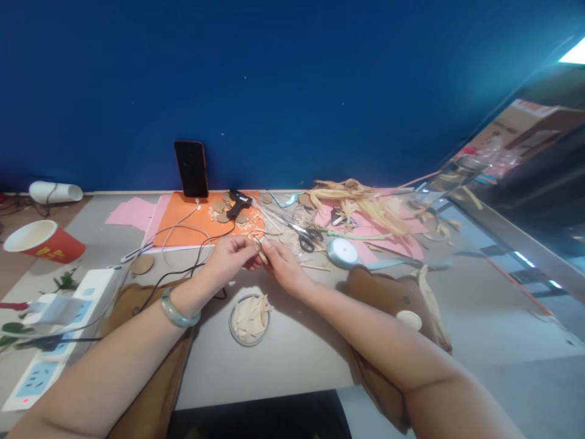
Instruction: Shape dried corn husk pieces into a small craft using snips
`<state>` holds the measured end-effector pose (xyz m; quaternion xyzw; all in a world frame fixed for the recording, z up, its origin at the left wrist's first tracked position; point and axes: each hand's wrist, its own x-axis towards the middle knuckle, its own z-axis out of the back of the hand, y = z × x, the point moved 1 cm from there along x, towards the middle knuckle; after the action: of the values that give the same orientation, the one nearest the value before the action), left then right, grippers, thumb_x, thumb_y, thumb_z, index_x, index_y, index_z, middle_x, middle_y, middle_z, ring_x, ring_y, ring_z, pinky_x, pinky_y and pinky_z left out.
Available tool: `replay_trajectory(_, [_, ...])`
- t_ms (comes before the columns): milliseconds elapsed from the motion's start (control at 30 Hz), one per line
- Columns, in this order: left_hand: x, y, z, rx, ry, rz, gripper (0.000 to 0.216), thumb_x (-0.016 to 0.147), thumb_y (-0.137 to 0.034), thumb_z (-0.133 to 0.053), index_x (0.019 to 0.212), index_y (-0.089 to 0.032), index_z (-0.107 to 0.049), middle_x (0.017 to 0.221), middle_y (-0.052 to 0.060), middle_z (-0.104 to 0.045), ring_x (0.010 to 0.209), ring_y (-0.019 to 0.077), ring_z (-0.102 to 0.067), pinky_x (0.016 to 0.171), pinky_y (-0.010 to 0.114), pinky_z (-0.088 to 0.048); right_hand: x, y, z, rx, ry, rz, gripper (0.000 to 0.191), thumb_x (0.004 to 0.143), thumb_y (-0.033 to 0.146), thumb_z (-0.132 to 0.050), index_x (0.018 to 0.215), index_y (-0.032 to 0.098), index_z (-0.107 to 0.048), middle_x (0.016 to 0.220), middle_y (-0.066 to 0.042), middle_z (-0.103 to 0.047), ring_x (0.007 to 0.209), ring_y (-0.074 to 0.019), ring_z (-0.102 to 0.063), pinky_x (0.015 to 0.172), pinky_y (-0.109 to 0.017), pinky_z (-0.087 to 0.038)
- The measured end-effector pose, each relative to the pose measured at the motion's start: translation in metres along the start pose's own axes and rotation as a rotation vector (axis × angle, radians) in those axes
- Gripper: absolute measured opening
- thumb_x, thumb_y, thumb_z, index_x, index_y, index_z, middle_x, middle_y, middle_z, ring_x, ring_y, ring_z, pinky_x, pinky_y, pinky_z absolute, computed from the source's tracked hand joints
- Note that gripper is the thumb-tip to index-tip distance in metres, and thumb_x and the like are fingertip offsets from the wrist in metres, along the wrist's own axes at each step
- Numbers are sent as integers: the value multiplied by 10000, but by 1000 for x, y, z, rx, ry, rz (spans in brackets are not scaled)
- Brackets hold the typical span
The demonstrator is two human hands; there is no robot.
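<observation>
Above the middle of the table my left hand (232,253) and my right hand (284,264) meet, their fingers closed around a small tan piece (262,253). Its exact kind is too small and covered to make out. A bangle circles my left wrist. Just below the hands sits a small round dish (231,332) holding pale, thin slivers (250,318). Beyond my fingers lie a black glue gun (239,204) and black-handled scissors (311,239). To the right of my right hand is a roll of pale blue ribbon (342,252).
A dark phone (191,169) leans on the blue wall. At left are a red paper cup (50,241), a white power strip (75,323) and trailing cables. Dried husk strips (347,194) lie over pink paper at back right. Brown cushions (384,292) sit under both forearms.
</observation>
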<state>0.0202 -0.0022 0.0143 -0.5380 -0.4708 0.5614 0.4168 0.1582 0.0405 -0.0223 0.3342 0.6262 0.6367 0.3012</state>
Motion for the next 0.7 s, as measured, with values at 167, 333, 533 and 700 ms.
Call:
replay_trajectory(167, [0,-1,0,3,-3,2,220,692,-340,-691,638,-141,-615,590,29,-676,545,117,-618,580,238,-506,0,0,0,9,-4,-23,458,908,594,-445,683,196,-443,562,40,-411,508,-96,-333,472,-251,-245])
replay_trajectory(333, [1,0,0,-2,-8,2,199,683,-321,-690,647,-140,-615,594,26,-677,553,118,-622,587,239,-510,-1,-3,1,10,2,-47,464,898,610,-452,693,193,-447,581,34,-420,515,-96,-328,473,-250,-242])
replay_trajectory(533, [0,1,1,-4,-4,5,205,683,-326,-693,643,-143,-612,602,28,-678,556,122,-625,589,244,-513,0,-4,0,41,18,-54,466,891,610,-468,693,188,-461,579,33,-418,511,-93,-320,462,-247,-224])
replay_trajectory(700, [0,1,1,-11,-1,-5,217,690,-336,-693,632,-145,-607,606,30,-679,556,123,-625,595,249,-517,0,-2,1,59,25,-79,459,887,599,-482,684,188,-462,562,41,-401,489,-86,-281,452,-252,-198])
